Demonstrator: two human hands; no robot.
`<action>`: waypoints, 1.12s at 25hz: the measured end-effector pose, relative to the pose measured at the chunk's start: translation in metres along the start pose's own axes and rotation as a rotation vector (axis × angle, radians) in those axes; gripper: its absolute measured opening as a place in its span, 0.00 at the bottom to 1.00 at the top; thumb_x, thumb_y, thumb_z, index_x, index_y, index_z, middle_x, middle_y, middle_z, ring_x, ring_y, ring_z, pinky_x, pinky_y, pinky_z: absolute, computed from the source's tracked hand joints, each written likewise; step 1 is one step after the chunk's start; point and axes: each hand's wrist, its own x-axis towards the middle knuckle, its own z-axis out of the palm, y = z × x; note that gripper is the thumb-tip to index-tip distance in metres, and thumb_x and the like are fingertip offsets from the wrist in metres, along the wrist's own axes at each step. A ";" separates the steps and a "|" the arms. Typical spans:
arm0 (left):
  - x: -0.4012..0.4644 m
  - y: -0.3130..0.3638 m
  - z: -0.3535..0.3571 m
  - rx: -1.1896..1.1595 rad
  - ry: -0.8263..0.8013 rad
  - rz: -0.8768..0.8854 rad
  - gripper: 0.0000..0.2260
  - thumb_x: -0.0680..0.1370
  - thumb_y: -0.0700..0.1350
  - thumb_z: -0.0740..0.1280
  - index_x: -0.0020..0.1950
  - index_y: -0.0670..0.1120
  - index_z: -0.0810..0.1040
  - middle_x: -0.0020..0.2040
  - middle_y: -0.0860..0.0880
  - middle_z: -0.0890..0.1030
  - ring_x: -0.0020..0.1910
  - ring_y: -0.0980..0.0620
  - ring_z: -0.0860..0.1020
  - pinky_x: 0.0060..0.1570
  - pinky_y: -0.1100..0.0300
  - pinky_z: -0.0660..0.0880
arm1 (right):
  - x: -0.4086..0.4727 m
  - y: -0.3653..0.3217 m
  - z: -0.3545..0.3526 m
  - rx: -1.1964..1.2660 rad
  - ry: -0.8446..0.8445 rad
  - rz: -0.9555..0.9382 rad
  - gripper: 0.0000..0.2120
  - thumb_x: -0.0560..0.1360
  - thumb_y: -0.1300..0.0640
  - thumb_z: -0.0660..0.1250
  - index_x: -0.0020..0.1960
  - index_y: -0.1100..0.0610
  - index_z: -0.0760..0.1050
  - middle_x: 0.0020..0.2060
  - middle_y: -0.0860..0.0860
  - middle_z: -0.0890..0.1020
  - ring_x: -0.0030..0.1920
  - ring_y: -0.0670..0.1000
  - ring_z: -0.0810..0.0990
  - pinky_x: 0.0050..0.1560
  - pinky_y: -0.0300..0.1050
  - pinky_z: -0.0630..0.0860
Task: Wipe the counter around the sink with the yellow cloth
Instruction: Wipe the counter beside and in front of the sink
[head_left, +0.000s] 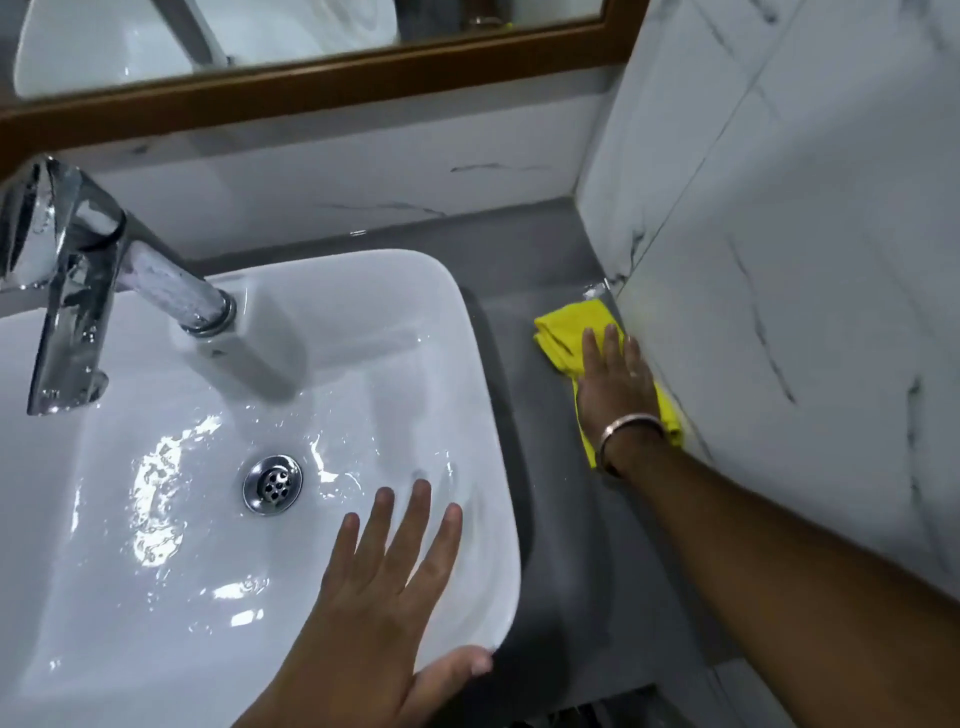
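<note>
The right hand (615, 384) lies flat and spread wide, palm down, pressing on the yellow cloth (571, 332); its fingers are straight and slightly fanned, not curled around the fabric. A metal bangle (631, 431) circles its wrist. The cloth rests on the grey worktop (561, 519) to the right of the sink (363, 364), well apart from the sink's rim and tucked against the foot of the marble-patterned side wall (779, 312). It is folded and bunched, with its long axis running from the near side of the worktop away toward the back wall, roughly parallel to the sink's right edge; the far, bunched end shows beyond the fingertips and a narrower strip shows beside the wrist.

The left hand (384, 587) is also open wide, with fingers extended and apart, and grips nothing. It sits over the sink's near right corner, with the thumb at the rim and the fingers reaching in over the basin toward the drain (272, 485); whether the palm touches the porcelain cannot be told.

The basin looks wet and glossy. A chrome tap (78, 280) stands at the sink's back left, with its spout pointing out over the basin. A wood-framed mirror (311, 78) hangs above the sink.
</note>
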 end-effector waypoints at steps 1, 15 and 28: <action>-0.002 0.000 0.002 0.000 0.018 -0.010 0.41 0.74 0.72 0.54 0.77 0.46 0.58 0.78 0.41 0.59 0.75 0.34 0.58 0.67 0.39 0.57 | 0.017 -0.001 0.000 -0.005 -0.018 -0.003 0.28 0.77 0.52 0.56 0.75 0.53 0.53 0.75 0.60 0.56 0.74 0.65 0.54 0.71 0.60 0.56; -0.009 0.011 0.003 -0.063 0.102 -0.129 0.39 0.73 0.72 0.54 0.79 0.55 0.50 0.80 0.50 0.52 0.78 0.45 0.51 0.73 0.37 0.54 | -0.055 -0.005 0.004 0.070 0.036 -0.042 0.25 0.74 0.51 0.52 0.71 0.50 0.63 0.73 0.60 0.64 0.71 0.66 0.62 0.68 0.64 0.62; -0.010 0.014 0.005 -0.019 0.187 -0.121 0.40 0.72 0.71 0.59 0.78 0.52 0.56 0.78 0.47 0.61 0.77 0.44 0.58 0.72 0.36 0.54 | -0.046 -0.006 -0.003 -0.004 -0.097 -0.197 0.28 0.75 0.52 0.56 0.74 0.48 0.55 0.75 0.59 0.59 0.73 0.66 0.59 0.70 0.64 0.60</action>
